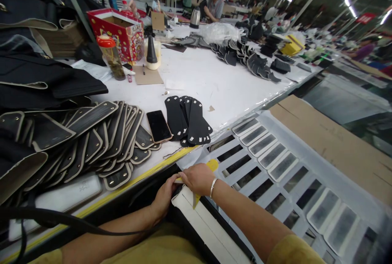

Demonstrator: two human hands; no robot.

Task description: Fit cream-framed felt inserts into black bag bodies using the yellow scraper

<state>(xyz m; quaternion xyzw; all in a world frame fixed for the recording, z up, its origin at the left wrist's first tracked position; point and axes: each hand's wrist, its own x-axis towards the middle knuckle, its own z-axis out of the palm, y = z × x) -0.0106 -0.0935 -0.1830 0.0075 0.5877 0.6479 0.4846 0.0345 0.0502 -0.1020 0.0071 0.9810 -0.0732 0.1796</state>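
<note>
My right hand (197, 178), a silver bangle at its wrist, is closed around a flat yellow tool (212, 165). One yellow end sticks out above the fingers, and a pointed yellow part shows below them. My left hand (165, 196) is pinched at the far end of a long black piece with a white strip (203, 225) along its top, which lies in front of my body. Both hands' fingertips meet there, so exactly what the left fingers grip is hidden. Just beyond my hands, black shaped pieces (196, 121) with white-marked ends lie stacked beside a phone (158, 126).
Many dark pieces with pale edges (92, 145) are piled at left. On the white table (183, 72) stand a red box (116, 31), a red-lidded bottle (112, 57) and a black cone (151, 51). A slatted rack (260, 190) holds flat pieces at right. People sit farther back.
</note>
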